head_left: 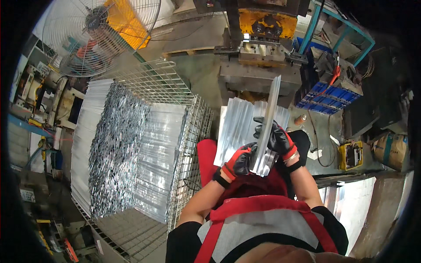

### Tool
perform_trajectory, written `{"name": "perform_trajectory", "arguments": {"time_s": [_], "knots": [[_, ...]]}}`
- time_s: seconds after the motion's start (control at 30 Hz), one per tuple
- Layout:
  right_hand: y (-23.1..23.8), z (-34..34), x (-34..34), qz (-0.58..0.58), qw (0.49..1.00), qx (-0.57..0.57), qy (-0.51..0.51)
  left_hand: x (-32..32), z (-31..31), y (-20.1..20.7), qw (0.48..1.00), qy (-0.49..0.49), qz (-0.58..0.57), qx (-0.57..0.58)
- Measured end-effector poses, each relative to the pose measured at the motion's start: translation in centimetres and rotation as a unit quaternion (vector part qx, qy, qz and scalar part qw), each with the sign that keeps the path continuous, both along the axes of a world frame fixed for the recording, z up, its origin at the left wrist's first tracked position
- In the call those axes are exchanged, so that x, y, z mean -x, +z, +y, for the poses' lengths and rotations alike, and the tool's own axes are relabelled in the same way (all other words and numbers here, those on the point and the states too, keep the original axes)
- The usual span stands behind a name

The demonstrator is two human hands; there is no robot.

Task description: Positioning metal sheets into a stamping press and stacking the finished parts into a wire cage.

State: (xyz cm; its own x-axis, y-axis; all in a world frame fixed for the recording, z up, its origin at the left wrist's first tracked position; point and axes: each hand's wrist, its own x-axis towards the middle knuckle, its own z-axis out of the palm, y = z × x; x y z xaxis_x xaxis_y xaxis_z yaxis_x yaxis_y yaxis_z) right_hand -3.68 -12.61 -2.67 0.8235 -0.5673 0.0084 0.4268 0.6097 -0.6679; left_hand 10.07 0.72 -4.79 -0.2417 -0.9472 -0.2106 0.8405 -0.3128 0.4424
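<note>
The left hand (pixel 242 161), fingers curled, gripped a long silver metal profile (pixel 271 105) near its lower end; the right hand (pixel 282 141), partly closed, held it higher up. The profile slanted over a pile of similar profiles (pixel 237 125), right of a wire-mesh basket (pixel 202 116).

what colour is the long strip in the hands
Shiny silver-grey; the long strip shows best in the head view.

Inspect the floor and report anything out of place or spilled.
No spill stands out. To the person's right, a dark cable curls loosely across the floor near a pale scrap, which looks like stray litter.
</note>
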Motion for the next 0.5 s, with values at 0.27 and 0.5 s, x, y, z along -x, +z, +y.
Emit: {"name": "perform_trajectory", "arguments": {"time_s": [0.27, 0.5], "knots": [[-4.7, -7.3, -1.4, 0.226, 0.931, 0.106, -0.266, 0.2, -4.9, -2.2, 0.99, -0.058, 0.092, -0.092], [-0.7, -10.7, -3.5, 0.114, 0.935, 0.159, -0.295, -0.9, -8.3, -0.4, 0.997, -0.056, -0.023, 0.04]]}}
